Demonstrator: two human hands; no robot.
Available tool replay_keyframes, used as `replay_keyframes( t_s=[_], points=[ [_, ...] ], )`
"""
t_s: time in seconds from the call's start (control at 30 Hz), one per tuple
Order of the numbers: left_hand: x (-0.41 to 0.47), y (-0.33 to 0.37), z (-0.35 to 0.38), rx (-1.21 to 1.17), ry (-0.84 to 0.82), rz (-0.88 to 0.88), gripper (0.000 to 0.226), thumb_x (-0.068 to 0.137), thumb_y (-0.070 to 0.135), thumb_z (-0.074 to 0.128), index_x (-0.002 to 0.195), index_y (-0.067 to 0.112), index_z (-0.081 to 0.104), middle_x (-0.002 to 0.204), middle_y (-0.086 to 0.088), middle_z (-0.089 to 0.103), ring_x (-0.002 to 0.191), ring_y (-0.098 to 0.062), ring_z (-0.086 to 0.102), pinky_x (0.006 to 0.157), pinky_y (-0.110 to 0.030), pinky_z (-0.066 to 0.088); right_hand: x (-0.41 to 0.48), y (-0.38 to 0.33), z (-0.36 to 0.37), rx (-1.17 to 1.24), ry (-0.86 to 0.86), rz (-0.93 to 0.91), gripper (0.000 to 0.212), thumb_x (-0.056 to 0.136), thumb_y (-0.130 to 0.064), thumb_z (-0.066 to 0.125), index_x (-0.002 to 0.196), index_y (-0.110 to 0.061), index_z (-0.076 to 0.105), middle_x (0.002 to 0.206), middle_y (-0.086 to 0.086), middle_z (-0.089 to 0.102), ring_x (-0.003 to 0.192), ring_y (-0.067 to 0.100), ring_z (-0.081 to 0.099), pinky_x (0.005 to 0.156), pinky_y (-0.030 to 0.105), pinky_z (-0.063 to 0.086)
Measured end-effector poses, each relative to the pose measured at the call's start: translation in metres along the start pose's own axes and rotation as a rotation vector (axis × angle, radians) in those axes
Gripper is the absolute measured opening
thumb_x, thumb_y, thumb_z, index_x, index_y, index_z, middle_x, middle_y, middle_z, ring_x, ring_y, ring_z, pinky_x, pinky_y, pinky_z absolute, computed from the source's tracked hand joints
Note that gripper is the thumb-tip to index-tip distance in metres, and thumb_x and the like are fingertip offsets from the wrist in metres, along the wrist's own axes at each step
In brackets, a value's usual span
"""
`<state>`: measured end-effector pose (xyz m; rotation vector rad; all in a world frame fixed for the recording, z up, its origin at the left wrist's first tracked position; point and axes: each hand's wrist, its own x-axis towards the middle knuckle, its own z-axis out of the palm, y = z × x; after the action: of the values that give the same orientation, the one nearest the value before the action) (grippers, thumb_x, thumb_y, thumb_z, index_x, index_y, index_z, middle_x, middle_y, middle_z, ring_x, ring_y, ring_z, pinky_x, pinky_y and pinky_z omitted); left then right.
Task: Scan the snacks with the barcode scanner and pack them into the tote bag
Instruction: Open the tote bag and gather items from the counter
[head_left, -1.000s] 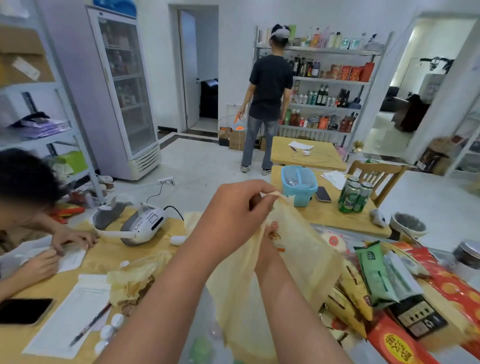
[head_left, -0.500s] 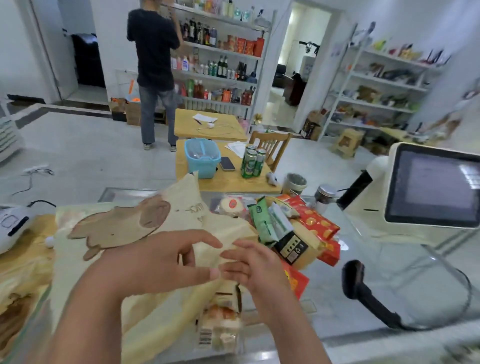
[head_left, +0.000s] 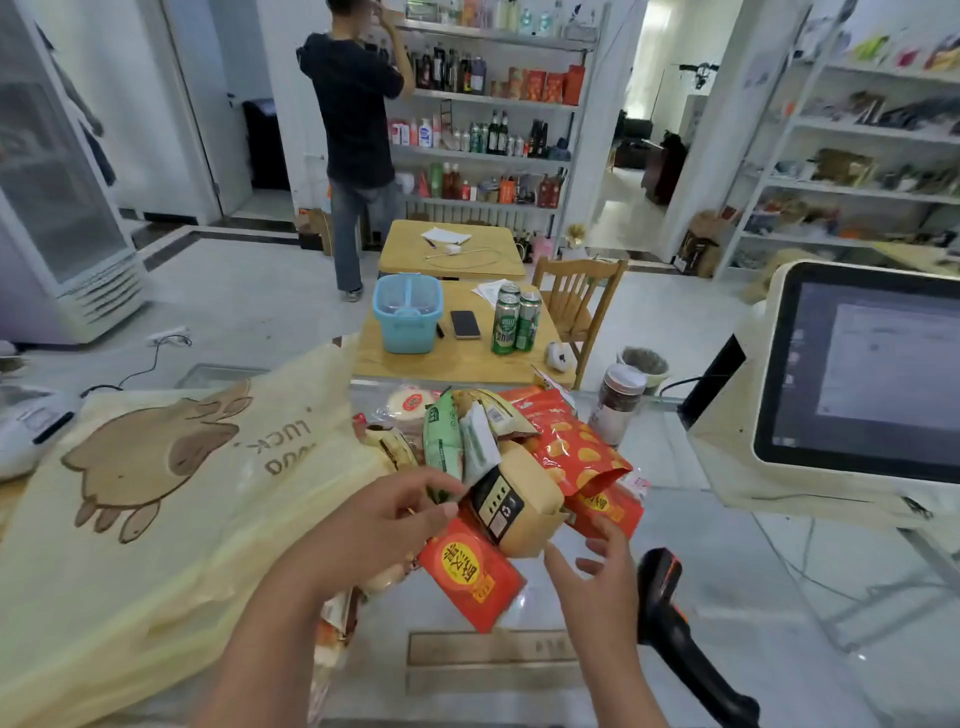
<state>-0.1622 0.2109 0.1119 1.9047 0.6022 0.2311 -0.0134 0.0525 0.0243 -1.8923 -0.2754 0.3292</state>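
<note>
Two hands meet at the near edge of the snack pile (head_left: 519, 457). The left hand (head_left: 374, 525) curls against a red packet (head_left: 470, 571), grip unclear, and the right hand (head_left: 597, 577) hovers with fingers spread loose. The tote bag (head_left: 156, 493) lies left of the pile, touching it, and the barcode scanner (head_left: 670, 613) lies near its right

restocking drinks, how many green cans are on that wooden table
3 green cans: front left, front right, one behind, all on the wooden table right of the phone. More could hide behind.
</note>
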Motion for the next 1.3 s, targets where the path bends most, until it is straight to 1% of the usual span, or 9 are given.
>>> replay_keyframes(
  t_s=[0.1,0.27,0.5,0.57,0.7,0.77,0.9,1.13,1.3],
  points=[
    [0.004,0.010,0.021,-0.066,0.136,-0.007,0.015,0.094,0.021,0.059,0.103,0.030,0.067,0.075,-0.001,0.062,0.064,-0.005,0.055,0.056,-0.016,0.042,0.035,-0.007,-0.019,0.245,0.022,0.079,0.044,0.084,-0.021,0.072,0.122,-0.023,0.050,0.105,0.000,0.062,0.089,0.015,0.063,0.078,0.032,0.052],
    [-0.001,0.019,0.038,-0.071,0.182,-0.017,0.016,0.094,0.025,0.059,0.102,0.036,0.068,0.076,0.000,0.065,0.073,-0.026,0.062,0.069,-0.041,0.049,0.080,-0.021,-0.017,0.555,-0.091,0.336,0.042,0.076,-0.031,0.078,0.110,-0.011,0.063,0.106,0.013,0.070,0.090,0.029,0.071,0.084,0.047,0.057],
    [-0.010,0.021,0.032,-0.086,0.230,-0.013,0.015,0.094,0.026,0.059,0.103,0.033,0.069,0.071,0.003,0.063,0.062,-0.010,0.051,0.060,-0.025,0.041,0.092,-0.035,-0.011,0.662,-0.182,0.449,0.033,0.088,-0.015,0.068,0.117,-0.006,0.057,0.112,0.018,0.066,0.097,0.033,0.066,0.091,0.052,0.052],
    [-0.010,0.023,0.031,-0.082,0.224,-0.011,0.015,0.095,0.025,0.058,0.102,0.034,0.068,0.070,0.005,0.062,0.061,-0.010,0.050,0.058,-0.022,0.040,0.091,-0.039,-0.016,0.660,-0.156,0.455,0.025,0.087,-0.011,0.068,0.109,-0.005,0.057,0.112,0.020,0.065,0.091,0.032,0.066,0.085,0.053,0.055],
    [-0.004,0.032,0.030,-0.085,0.173,0.009,0.018,0.096,0.021,0.056,0.101,0.034,0.067,0.077,-0.002,0.063,0.062,-0.008,0.053,0.053,-0.017,0.041,0.081,-0.048,-0.036,0.699,-0.072,0.455,0.026,0.088,-0.004,0.066,0.111,-0.002,0.053,0.104,0.019,0.064,0.076,0.023,0.063,0.045,0.028,0.055],
    [-0.002,0.035,0.028,-0.093,0.131,0.023,0.021,0.096,0.024,0.057,0.096,0.042,0.067,0.076,0.002,0.066,0.067,-0.014,0.055,0.061,-0.029,0.044,0.071,-0.052,-0.046,0.689,-0.034,0.425,0.027,0.087,-0.003,0.066,0.111,0.000,0.055,0.098,0.018,0.065,0.075,0.023,0.063,0.046,0.029,0.055],
    [-0.001,0.036,0.029,-0.139,0.087,-0.002,0.018,0.096,0.025,0.056,0.094,0.038,0.069,0.078,-0.005,0.068,0.065,-0.017,0.052,0.061,-0.030,0.040,0.043,-0.060,-0.054,0.609,0.083,0.296,0.019,0.087,-0.007,0.067,0.104,0.001,0.063,0.089,0.014,0.068,0.078,0.024,0.066,0.062,0.031,0.052],
    [0.001,0.052,0.055,-0.533,-0.023,-0.122,0.021,0.099,0.033,0.048,0.101,0.025,0.067,0.084,0.001,0.076,0.071,-0.011,0.069,0.069,-0.030,0.059,-0.030,-0.095,-0.041,0.033,0.302,-0.210,0.005,0.088,-0.028,0.067,0.085,-0.031,0.064,0.082,-0.015,0.066,0.079,0.003,0.062,0.064,0.017,0.043],
    [-0.005,0.070,0.056,-0.901,-0.159,-0.200,0.053,0.083,0.057,0.052,0.103,0.011,0.071,0.092,-0.012,0.075,0.083,-0.020,0.073,0.068,-0.029,0.059,-0.057,-0.078,-0.010,-0.401,0.449,-0.737,0.031,0.084,0.001,0.054,0.109,-0.008,0.071,0.095,0.000,0.071,0.092,0.007,0.055,0.086,0.013,0.040]
  ],
)
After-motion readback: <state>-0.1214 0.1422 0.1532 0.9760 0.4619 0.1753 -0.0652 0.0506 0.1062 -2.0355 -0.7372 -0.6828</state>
